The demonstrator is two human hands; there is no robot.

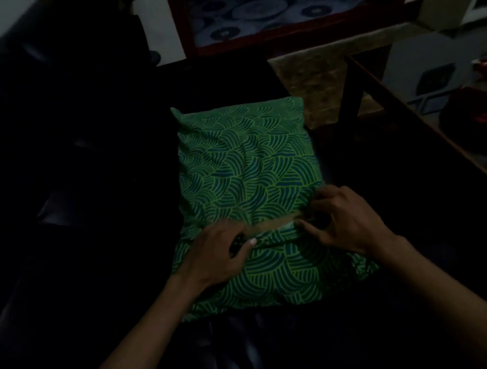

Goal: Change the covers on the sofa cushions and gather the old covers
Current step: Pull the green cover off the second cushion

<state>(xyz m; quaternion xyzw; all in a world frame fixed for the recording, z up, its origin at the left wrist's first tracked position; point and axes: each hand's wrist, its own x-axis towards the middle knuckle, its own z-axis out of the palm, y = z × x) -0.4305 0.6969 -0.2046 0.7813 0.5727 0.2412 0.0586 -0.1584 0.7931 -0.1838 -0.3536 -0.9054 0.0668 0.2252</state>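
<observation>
A square cushion in a green cotton cover printed with curved blue-green leaf lines point(251, 183) lies flat on the seat of a dark, glossy leather sofa point(61, 210), directly in front of the person. Both hands work at the cover's opening, a horizontal slit point(273, 226) that crosses the cushion nearer its near edge, where a strip of tan inner fabric shows between the 2 flaps. The left hand point(217, 250) sits at the left end of that slit, fingers curled, the thumb pinching the edge of the near flap against them. The right hand point(345, 220) sits at the right end, its thumb pointing inward along the slit and its fingers bent down onto the far flap, gripping the cloth there. The slit runs straight between the 2 grips. Beyond the right hand, past the cushion's far corner, a pale woven mat point(313, 87) lies on the floor beside a dark wooden table edge point(434, 126). Farther off stands a red-framed shelf point(286, 29) holding a blue cloth with round patterns.
</observation>
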